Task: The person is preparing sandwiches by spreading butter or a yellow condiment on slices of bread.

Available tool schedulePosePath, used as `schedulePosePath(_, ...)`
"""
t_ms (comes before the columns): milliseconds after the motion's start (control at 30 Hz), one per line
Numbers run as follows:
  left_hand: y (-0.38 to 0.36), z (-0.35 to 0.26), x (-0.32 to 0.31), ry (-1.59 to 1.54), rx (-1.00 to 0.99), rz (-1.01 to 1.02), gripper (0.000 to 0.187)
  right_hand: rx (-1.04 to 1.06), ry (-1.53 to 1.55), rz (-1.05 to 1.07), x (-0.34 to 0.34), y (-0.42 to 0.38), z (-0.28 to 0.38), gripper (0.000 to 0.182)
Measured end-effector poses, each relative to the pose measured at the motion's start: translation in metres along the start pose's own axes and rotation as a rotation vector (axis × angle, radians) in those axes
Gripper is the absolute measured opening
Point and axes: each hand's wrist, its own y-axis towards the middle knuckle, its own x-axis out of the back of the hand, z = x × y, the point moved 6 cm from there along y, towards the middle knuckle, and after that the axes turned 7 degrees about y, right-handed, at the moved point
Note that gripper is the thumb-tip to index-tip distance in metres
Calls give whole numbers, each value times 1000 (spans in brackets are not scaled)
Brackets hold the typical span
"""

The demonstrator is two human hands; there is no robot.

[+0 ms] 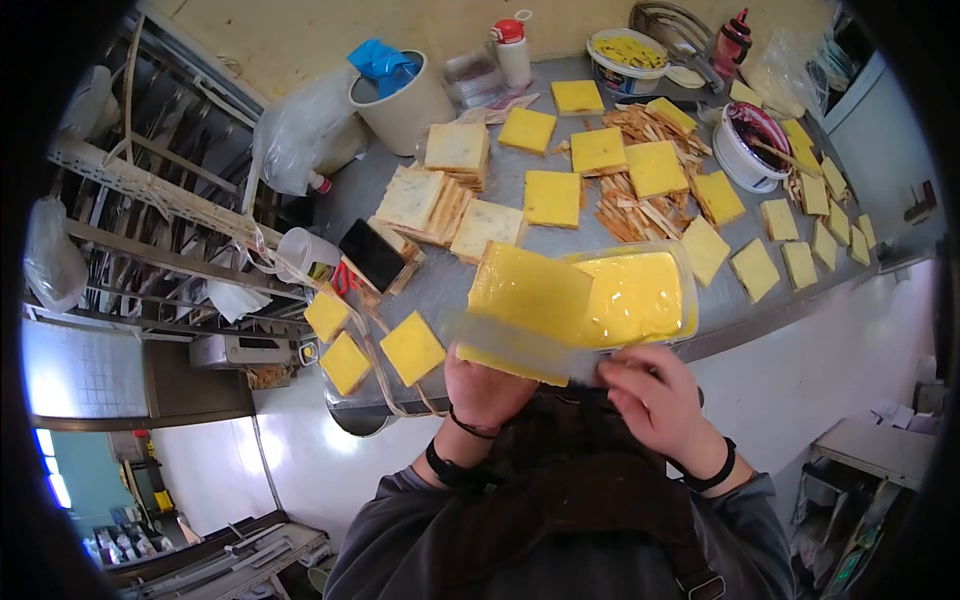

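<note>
From the head camera, here is the left hand (490, 392), palm upward, right under a big yellow-topped slab (525, 290), carrying it from below; how its fingers lie is hidden by the slab, so I can't tell whether they're spread. And across to the right hand (655, 395), thumb and fingers pinched together on the end of a flat blade (520, 343), greyish and blurred, lying across the slab's near edge just above the left hand!

Just ahead of the right hand sits a clear tub (690, 300) of glossy yellow spread, the slab overlapping its left side in this view. Farther ahead of that same hand, a heap of brown scraps (640, 218) with yellow-topped squares (552, 200) on and around it, and ahead to the right, a white bucket (742, 175) with dark red smears inside.

Over to the left hand: two smaller yellow pieces (412, 348) lie on the counter (440, 290) close to its left, another just beyond them. Ahead and left of it, a black phone (372, 255) leans at a tilt, and past that rise the pale layered stacks (430, 200).
</note>
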Motion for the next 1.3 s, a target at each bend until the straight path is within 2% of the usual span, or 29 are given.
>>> schedulePosePath(100, 4, 3, -10, -97, 50, 2, 60, -33, -59, -128, 9, 6, -16, 29)
schedulePosePath(233, 6, 9, -14, -97, 93, -7, 60, -19, -158, -138, 11, 6, -19, 29)
schedulePosePath(367, 7, 13, -6, -36, 130, -64, 60, 46, -197, -77, 2, 4, -10, 31)
schedulePosePath(500, 4, 11, 3, -17, 85, -34, 60, 86, -147, 47, -10, -4, 5, 28)
schedulePosePath(667, 1, 8, 5, -131, 39, 49, 61, 202, -139, 42, -6, -3, 19, 29)
schedulePosePath(733, 3, 10, -4, -161, 66, -14, 62, 248, -191, 23, 5, -1, 10, 30)
schedulePosePath(767, 4, 11, -9, -176, 81, -46, 63, 225, -252, 0, 10, -1, 5, 29)
schedulePosePath(900, 3, 11, -15, -81, 185, -26, 63, 438, -465, 20, 35, 14, 4, 30)
schedulePosePath(1033, 3, 14, -8, -88, 234, -17, 60, 430, -542, 0, 53, 22, -8, 34)
schedulePosePath(1167, 0, 15, -7, -114, 268, -49, 55, 283, -545, -19, 66, 23, -29, 34)
schedulePosePath(1267, -3, 12, 9, 85, 219, -34, 52, 184, -477, -68, 71, 22, -34, 29)
schedulePosePath(1300, -3, 12, 15, 209, 224, -53, 51, 119, -312, -84, 72, 20, -39, 26)
